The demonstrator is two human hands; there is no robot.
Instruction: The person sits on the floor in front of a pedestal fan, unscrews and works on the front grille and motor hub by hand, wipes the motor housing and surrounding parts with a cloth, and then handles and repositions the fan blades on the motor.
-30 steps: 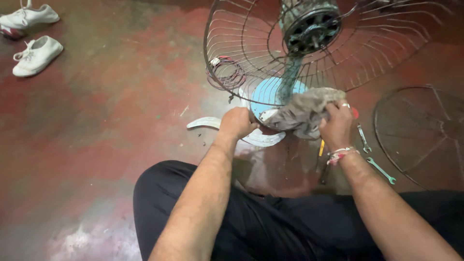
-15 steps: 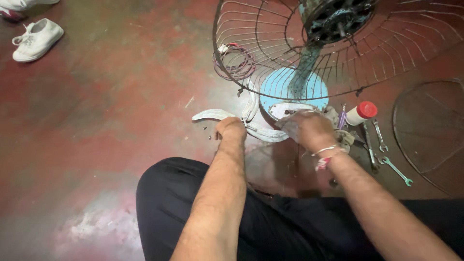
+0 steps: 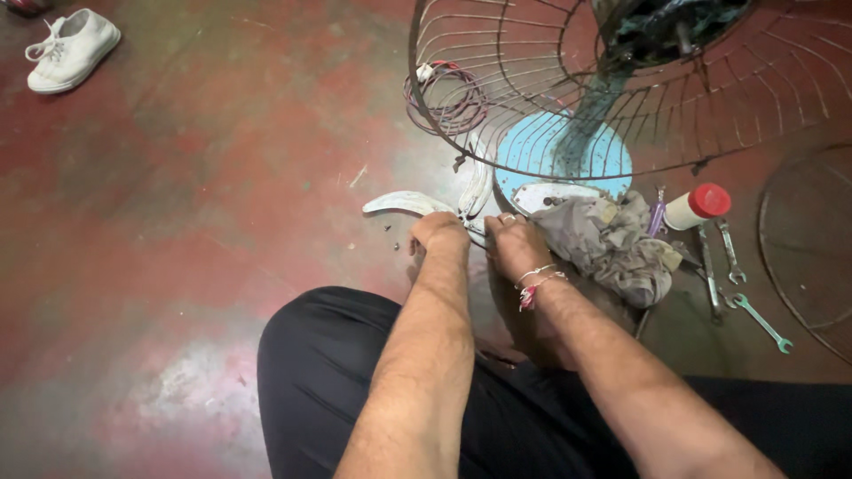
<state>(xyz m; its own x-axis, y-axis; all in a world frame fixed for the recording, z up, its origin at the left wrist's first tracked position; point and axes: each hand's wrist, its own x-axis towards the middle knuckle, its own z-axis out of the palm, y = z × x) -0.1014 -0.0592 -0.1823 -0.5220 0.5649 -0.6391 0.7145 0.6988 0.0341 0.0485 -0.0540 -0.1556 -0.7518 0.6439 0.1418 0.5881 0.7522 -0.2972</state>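
Left hand (image 3: pixel 437 232) and right hand (image 3: pixel 515 244) side by side, both closed on the hub of the white fan blade (image 3: pixel 404 202), flat on the floor just in front of the blue fan base (image 3: pixel 532 153). Grey rag (image 3: pixel 612 244) right of the base, wire cage (image 3: pixel 550 80) above it.

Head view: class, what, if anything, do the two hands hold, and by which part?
Both the left hand and right hand grip the white fan blade piece on the floor, at its hub where the blades meet.
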